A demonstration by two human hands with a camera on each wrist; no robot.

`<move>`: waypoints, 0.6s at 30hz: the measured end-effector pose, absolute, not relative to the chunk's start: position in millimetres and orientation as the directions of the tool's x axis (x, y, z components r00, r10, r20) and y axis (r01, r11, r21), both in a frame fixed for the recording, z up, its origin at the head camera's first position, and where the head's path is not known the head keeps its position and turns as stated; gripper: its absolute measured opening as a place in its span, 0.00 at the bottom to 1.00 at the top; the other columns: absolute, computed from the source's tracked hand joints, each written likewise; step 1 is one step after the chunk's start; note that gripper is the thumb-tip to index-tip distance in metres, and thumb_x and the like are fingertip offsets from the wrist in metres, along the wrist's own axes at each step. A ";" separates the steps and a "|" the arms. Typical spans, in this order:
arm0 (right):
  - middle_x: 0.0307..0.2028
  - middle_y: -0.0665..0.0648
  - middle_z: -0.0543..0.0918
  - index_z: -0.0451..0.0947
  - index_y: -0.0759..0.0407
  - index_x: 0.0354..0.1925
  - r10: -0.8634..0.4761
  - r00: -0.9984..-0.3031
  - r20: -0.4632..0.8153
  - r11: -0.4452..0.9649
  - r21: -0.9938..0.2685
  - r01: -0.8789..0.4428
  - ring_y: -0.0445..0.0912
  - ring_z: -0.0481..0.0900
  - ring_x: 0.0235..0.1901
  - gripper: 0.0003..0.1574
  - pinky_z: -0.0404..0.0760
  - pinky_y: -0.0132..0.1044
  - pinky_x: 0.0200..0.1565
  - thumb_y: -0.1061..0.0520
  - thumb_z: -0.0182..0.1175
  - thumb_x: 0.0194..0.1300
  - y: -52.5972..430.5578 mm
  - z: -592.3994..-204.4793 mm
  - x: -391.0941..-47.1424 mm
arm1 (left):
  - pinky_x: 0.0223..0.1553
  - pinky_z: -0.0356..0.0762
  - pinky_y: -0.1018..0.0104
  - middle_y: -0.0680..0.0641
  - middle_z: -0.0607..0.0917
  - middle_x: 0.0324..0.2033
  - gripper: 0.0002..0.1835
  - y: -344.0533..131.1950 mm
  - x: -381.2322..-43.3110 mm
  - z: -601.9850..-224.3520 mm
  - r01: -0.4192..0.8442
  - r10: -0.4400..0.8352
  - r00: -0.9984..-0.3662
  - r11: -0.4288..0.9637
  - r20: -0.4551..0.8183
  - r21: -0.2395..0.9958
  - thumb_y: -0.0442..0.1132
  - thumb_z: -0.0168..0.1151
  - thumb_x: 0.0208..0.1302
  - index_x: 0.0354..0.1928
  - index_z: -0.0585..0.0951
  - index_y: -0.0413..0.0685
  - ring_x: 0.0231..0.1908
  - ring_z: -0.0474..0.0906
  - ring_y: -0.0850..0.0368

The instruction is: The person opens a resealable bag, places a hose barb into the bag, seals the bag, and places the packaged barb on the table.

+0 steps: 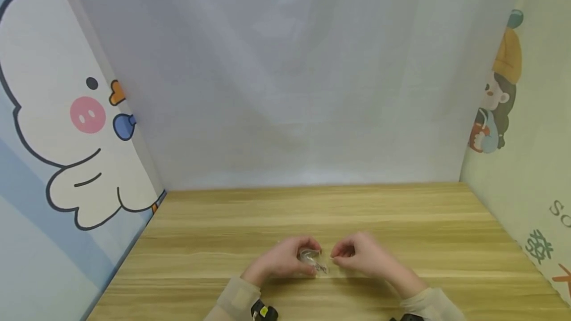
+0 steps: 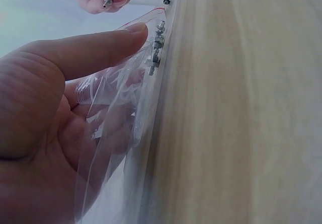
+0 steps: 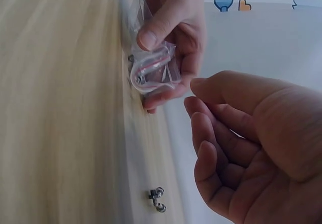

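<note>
My left hand (image 1: 292,259) holds a small clear zip bag (image 2: 113,83) with a red line along its mouth, thumb on the near side and fingers behind it. Several small metal screws (image 2: 156,48) show through the plastic at the bag's lower edge. In the left wrist view, a small metal screw (image 2: 107,3) sticks out between the thumb and fingers of my right hand (image 1: 363,255), which pinches it. That hand is just right of the bag's mouth, apart from it. In the right wrist view the pinched piece is hidden by the fingers.
A few loose metal screws (image 3: 157,200) lie on the wooden table (image 1: 312,212) near my right hand. Behind the table hangs a pale curtain (image 1: 290,88). Printed panels stand at both sides, with a cartoon duck (image 1: 49,88) on the left one.
</note>
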State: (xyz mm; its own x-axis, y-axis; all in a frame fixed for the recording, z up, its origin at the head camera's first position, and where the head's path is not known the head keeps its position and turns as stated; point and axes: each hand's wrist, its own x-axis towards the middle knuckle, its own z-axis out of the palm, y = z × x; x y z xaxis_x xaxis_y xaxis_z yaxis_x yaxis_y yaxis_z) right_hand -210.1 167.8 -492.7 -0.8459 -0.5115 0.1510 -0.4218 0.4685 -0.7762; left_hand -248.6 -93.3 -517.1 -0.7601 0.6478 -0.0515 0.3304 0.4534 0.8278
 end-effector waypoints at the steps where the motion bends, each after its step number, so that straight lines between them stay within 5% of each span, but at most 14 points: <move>1: 0.32 0.44 0.88 0.90 0.60 0.38 -0.509 -0.846 0.156 0.468 -0.775 -0.424 0.36 0.83 0.33 0.04 0.84 0.33 0.39 0.61 0.74 0.65 166.6 -493.0 -209.9 | 0.52 0.79 0.66 0.60 0.85 0.52 0.24 -93.1 -248.8 -516.9 0.331 0.647 -0.761 0.455 -0.052 0.827 0.36 0.82 0.57 0.55 0.84 0.55 0.47 0.80 0.64; 18: 0.31 0.45 0.88 0.90 0.58 0.37 -0.474 -0.862 0.182 0.466 -0.778 -0.421 0.36 0.83 0.31 0.03 0.85 0.32 0.36 0.65 0.73 0.64 147.6 -504.7 -208.2 | 0.50 0.78 0.65 0.61 0.85 0.50 0.24 -92.7 -248.8 -515.7 0.334 0.645 -0.763 0.459 -0.050 0.823 0.36 0.82 0.56 0.54 0.84 0.56 0.47 0.80 0.63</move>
